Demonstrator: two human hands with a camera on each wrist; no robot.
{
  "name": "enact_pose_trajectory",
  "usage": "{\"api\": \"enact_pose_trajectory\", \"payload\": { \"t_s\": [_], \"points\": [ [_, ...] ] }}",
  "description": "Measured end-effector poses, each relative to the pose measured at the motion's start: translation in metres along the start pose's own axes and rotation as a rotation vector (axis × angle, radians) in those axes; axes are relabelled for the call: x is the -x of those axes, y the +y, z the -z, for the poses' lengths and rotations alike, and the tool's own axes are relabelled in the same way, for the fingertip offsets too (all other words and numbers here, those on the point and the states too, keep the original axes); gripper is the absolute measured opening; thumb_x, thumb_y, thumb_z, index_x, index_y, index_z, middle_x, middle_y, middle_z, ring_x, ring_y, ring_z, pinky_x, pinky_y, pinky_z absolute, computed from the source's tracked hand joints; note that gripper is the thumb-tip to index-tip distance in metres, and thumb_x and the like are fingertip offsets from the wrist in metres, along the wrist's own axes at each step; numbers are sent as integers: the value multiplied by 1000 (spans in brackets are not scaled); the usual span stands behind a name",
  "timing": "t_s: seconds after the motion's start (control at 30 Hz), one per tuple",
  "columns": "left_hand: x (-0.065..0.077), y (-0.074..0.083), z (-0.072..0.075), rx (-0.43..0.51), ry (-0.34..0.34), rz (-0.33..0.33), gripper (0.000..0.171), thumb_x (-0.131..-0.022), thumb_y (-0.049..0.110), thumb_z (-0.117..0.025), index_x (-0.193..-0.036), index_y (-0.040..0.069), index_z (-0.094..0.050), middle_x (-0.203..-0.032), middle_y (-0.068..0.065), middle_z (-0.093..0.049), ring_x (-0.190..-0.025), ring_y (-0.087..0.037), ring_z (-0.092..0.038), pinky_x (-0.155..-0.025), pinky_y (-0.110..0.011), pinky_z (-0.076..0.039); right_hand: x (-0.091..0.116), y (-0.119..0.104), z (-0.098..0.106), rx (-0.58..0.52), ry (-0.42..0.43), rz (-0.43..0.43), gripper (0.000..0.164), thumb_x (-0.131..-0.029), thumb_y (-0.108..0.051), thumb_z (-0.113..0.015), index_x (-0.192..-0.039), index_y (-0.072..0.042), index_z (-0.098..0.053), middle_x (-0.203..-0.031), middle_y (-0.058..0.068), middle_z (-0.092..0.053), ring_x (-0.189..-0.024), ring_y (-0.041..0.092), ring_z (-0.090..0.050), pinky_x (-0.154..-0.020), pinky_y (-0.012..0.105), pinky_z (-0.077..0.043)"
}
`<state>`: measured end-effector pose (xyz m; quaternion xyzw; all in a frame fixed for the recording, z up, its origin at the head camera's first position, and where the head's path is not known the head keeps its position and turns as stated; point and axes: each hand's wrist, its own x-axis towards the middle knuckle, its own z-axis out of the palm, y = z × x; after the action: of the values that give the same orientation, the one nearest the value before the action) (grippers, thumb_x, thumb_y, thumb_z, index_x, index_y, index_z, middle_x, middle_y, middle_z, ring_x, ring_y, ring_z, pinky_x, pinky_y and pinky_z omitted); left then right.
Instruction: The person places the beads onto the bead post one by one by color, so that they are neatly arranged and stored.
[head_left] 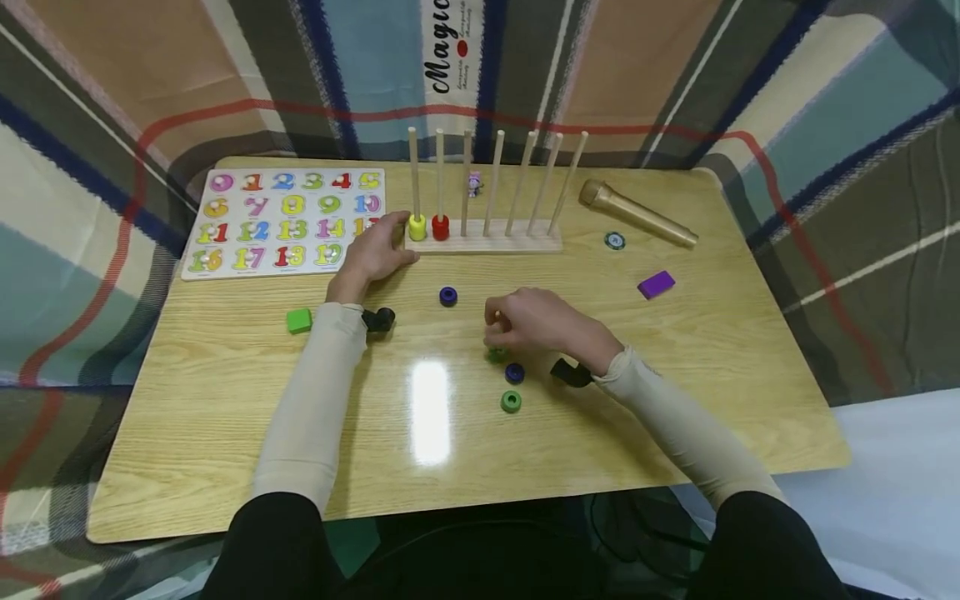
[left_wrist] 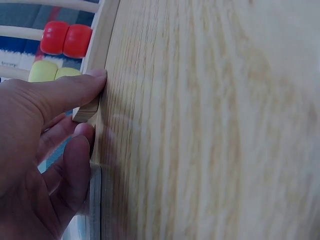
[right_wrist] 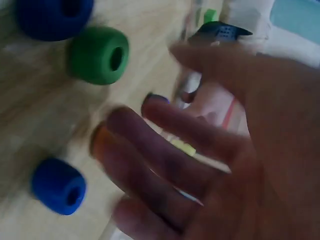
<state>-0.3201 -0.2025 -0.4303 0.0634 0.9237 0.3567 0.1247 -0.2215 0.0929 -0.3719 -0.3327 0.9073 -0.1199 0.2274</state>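
A wooden peg stand (head_left: 495, 242) carries yellow beads (head_left: 417, 227) on its first peg and red beads (head_left: 440, 227) on its second. My left hand (head_left: 377, 250) holds the left end of its base, thumb along the front edge and fingers curled behind the end, as the left wrist view shows. My right hand (head_left: 536, 321) hovers over loose beads, its thumb apart from the fingers. Beneath it are a green bead (head_left: 496, 356), a blue bead (head_left: 514, 373) and another green bead (head_left: 511, 402). In the blurred right wrist view, an orange patch (right_wrist: 99, 141) peeks out behind the fingertips.
Another blue bead (head_left: 447, 297) lies between the hands. A number board (head_left: 191, 265) fills the back left, with a green block (head_left: 298, 321) in front. At right are a gold microphone-shaped object (head_left: 641, 214), a round token (head_left: 614, 241) and a purple block (head_left: 656, 284). A small figurine (head_left: 475, 184) stands behind the pegs.
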Motion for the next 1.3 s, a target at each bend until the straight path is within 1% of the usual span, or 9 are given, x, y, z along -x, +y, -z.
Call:
{"api": "enact_pose_trajectory", "payload": {
  "t_s": [0.17,0.3,0.43,0.67,0.77,0.83,0.93,1.1,1.3],
  "points": [
    [0,0,1,1,8,13,82,-102,21,-73,-170,11,-28,-172,-17,-36,-158,-43,-33,-126,-62,-28,3,6,-10,-23,-131,16,36,-97,-35,-80,-125,-14,-72,-98,-1,-75,-81,13,-65,-77,35,-56],
    [-2,1,-1,4,-8,12,82,-102,21,-73,-170,11,-28,-172,-17,-36,-158,-43,-33,-126,-62,-29,3,6,-13,-29,-107,53,24,-98,-28,-79,-116,-14,-74,-94,-1,-72,-82,14,-65,-75,35,-56],
    [-2,-1,1,-4,-11,10,82,-103,23,-73,-170,12,-28,-172,-17,-35,-158,-43,-33,-126,-61,-29,-2,2,9,-21,70,107,24,-97,-22,-80,-118,-11,-76,-102,3,-72,-88,19,-68,-78,37,-57],
    [-4,-3,3,-1,8,14,82,-102,22,-74,-170,11,-29,-171,-18,-37,-157,-43,-33,-126,-61,-28,-26,-2,105,-82,527,84,38,-103,-20,-73,-138,-7,-69,-121,13,-68,-85,23,-62,-73,32,-51],
    [-3,-3,1,10,-2,11,82,-102,22,-74,-169,11,-30,-171,-19,-37,-158,-43,-33,-127,-61,-28,-40,-4,137,-41,653,23,39,-106,-21,-69,-142,-8,-67,-125,14,-66,-94,24,-62,-79,33,-49],
    [-3,-2,-1,10,-1,7,82,-101,21,-75,-169,11,-30,-170,-19,-38,-157,-43,-33,-127,-61,-28,-49,-6,150,-14,662,-18,39,-107,-23,-66,-144,-8,-66,-126,13,-67,-102,24,-64,-85,35,-50],
    [-3,-1,-4,8,0,2,82,-101,21,-75,-169,11,-31,-170,-19,-38,-157,-43,-34,-126,-61,-29,-58,-11,159,10,604,-77,41,-109,-27,-62,-147,-12,-64,-128,10,-67,-109,23,-64,-89,36,-51],
    [-5,-1,-6,2,3,-7,82,-101,21,-74,-169,12,-30,-169,-20,-39,-156,-43,-36,-125,-61,-31,-65,-18,161,60,576,-136,44,-111,-35,-57,-151,-17,-63,-129,9,-65,-104,22,-62,-83,36,-50],
    [-4,-4,-3,-4,3,5,84,-101,22,-75,-170,12,-29,-171,-17,-37,-157,-42,-35,-126,-60,-30,-73,-19,161,116,547,-183,45,-112,-32,-54,-151,-13,-62,-134,10,-66,-107,24,-64,-87,37,-55]
  ]
}}
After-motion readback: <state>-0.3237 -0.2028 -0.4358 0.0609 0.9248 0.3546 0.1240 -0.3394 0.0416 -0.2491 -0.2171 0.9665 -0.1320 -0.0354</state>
